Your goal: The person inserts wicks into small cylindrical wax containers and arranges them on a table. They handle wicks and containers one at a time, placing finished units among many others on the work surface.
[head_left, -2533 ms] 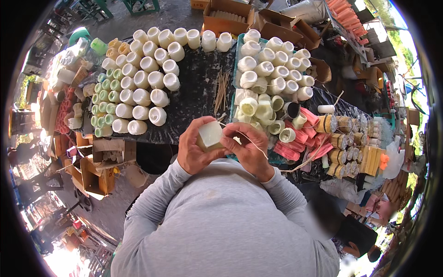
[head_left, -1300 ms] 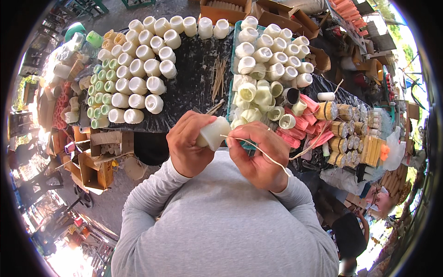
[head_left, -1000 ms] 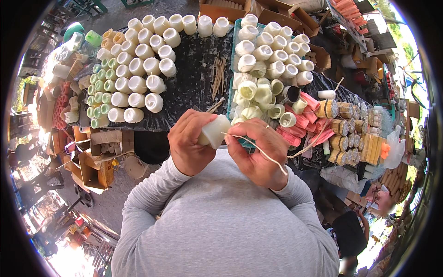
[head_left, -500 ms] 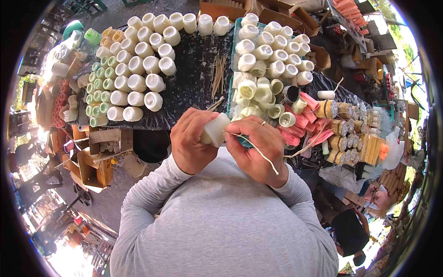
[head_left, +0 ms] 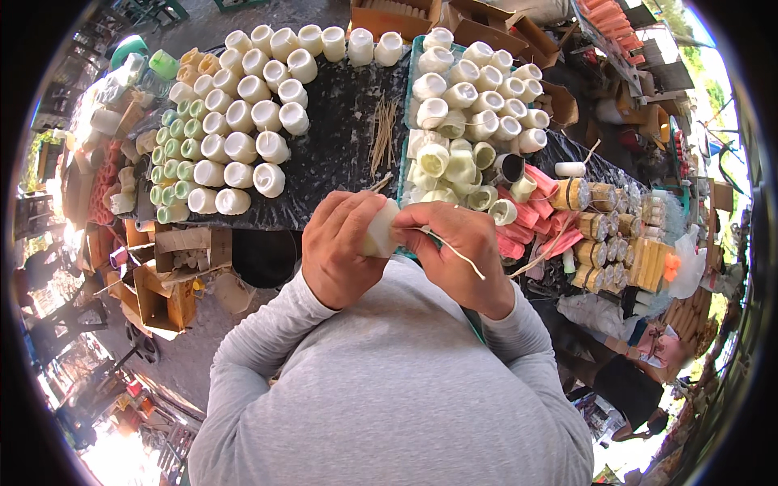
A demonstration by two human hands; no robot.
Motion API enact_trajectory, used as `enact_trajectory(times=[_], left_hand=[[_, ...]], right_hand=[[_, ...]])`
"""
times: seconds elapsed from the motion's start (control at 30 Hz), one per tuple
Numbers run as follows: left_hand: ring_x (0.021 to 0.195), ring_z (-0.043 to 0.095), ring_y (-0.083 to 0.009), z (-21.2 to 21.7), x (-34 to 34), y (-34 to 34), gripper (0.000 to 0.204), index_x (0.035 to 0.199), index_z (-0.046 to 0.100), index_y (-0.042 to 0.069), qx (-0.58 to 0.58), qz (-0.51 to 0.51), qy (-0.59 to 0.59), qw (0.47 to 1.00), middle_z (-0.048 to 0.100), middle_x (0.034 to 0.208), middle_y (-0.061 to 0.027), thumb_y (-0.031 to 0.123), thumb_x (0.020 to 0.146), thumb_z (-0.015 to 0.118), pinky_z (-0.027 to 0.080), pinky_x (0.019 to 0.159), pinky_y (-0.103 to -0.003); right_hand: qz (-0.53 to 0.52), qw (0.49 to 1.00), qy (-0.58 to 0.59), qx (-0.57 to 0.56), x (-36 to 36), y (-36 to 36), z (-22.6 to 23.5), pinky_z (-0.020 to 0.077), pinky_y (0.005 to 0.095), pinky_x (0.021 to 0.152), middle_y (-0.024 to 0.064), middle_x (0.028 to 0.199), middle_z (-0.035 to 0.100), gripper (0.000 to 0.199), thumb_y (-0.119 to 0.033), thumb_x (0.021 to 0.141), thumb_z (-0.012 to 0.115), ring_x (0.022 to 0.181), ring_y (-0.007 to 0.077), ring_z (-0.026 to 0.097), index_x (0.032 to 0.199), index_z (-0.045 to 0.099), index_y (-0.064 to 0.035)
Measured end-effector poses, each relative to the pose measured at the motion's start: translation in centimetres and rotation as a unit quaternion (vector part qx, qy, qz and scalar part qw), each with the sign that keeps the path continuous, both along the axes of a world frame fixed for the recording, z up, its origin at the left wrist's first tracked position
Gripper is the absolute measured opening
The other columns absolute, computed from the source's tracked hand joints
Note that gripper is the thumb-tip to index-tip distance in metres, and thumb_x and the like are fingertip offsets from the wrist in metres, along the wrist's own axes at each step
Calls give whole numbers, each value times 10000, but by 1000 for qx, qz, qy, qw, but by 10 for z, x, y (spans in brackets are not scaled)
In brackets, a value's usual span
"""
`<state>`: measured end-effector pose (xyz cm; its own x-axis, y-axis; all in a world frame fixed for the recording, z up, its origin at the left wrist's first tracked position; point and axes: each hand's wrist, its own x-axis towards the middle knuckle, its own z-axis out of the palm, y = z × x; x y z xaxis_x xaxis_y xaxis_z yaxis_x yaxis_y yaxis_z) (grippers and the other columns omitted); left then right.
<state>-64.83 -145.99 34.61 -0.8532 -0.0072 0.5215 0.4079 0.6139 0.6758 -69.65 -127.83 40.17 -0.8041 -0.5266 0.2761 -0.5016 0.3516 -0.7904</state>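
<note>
Wax piece (head_left: pixel 381 231) between both hands (head_left: pixel 344 257) — pale cord (head_left: pixel 463 257) along the right one.

Held piece (head_left: pixel 381 230) is whitish, cord (head_left: pixel 465 258) is cream; tbl. cover (head_left: pixel 334 113) at 11 o'cl. is black w/ pale specks; small cups (head_left: pixel 192 149) at 10 are lt. green.

Tabletop (head_left: pixel 336 134): black plastic sheeting, glossy and creased, with pale flecks. Held piece (head_left: pixel 382 231), at the near edge: wax-like, smooth, slightly translucent. Cord (head_left: pixel 459 256), beside it: fibrous, matt. White cups (head_left: pixel 241 147), toward the left edge: wax-like, smooth, satin sheen. Tray (head_left: pixel 403 182): moulded teal plastic. Pale sticks (head_left: pixel 382 136), along the tray's left edge: dry, matt; wood or stiffened cord, indistinguishable. Shirt (head_left: pixel 389 364): matt grey knitted cloth. Boxes (head_left: pixel 393 26), beyond the far edge: matt brown cardboard.
</note>
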Motion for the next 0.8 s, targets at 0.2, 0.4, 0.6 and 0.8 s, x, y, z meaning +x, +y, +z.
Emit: enact_trajectory(times=[0.2,0.4,0.6,0.8], left_hand=[[938,687,-371,0,2,-2,598,1192,652,-7,-13,-9,3,1000,715,1115,-178,26,632,859,580,816,-450],[940,690,-366,2,2,-3,613,1195,648,2,-37,-20,0,999,720,1109,-169,19,622,864,579,818,-443],[934,702,-363,2,3,-2,610,1200,649,12,-43,-25,14,999,729,1103,-164,20,639,890,599,804,-426],[937,704,-366,-1,5,1,607,1195,650,12,-63,-30,32,997,729,1106,-159,18,634,882,602,808,-433]], right_hand=[[9,1000,17,2,1,3,1,564,380,681,130,881,745,144,18,842,807,779,303,725,941,703,-1],[29,998,37,37,0,4,5,557,387,686,122,860,735,152,36,818,803,785,305,711,924,702,-3],[46,997,38,53,0,3,7,547,402,683,127,846,727,156,58,793,788,783,322,705,905,698,-3],[91,991,-4,97,-5,5,2,546,406,686,136,842,731,146,55,793,783,789,325,708,904,711,-6]])
